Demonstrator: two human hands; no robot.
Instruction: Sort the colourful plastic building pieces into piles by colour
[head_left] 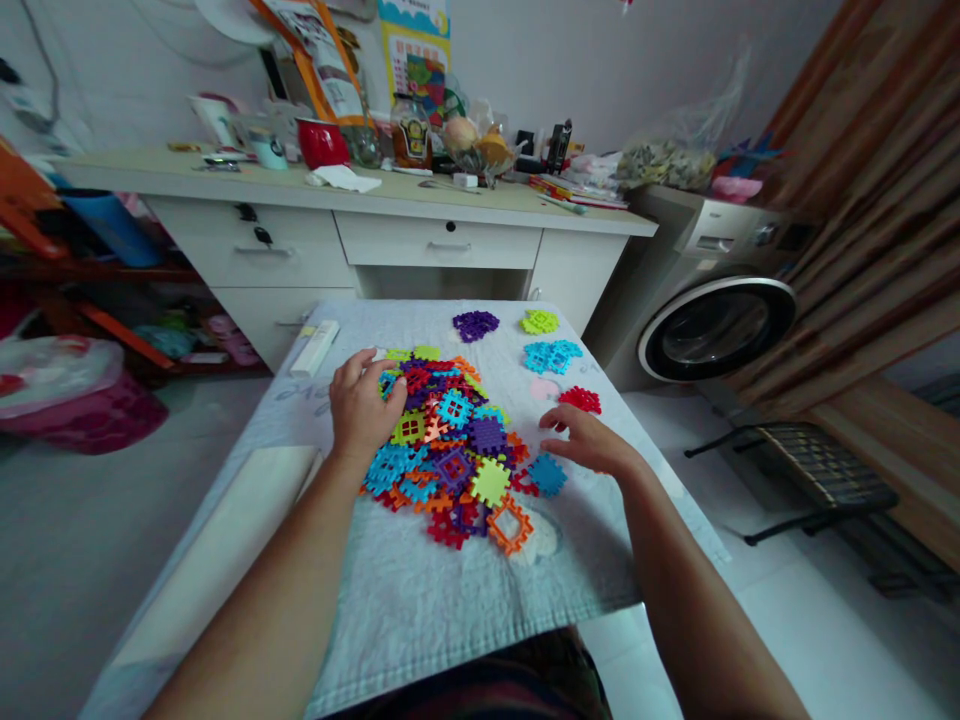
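A mixed heap of plastic interlocking tiles (454,466) in blue, purple, green, orange and red covers the middle of the cloth-covered table (390,610). My left hand (364,402) rests at the heap's left edge, fingers apart and touching tiles there. Just right of the heap hovers my right hand (583,438), its fingers loosely curled and parted, with nothing seen in them. Close by it are a blue tile (547,474) and a small red pile (580,400). Farther back lie single-colour piles: blue tiles (552,356), green tiles (539,321) and purple tiles (475,325).
A white box (315,348) lies at the table's back left, and a long white panel (225,550) along its left side. Behind stands a cluttered white desk (442,240). A washing machine (705,290) and a black stool (806,470) are on the right.
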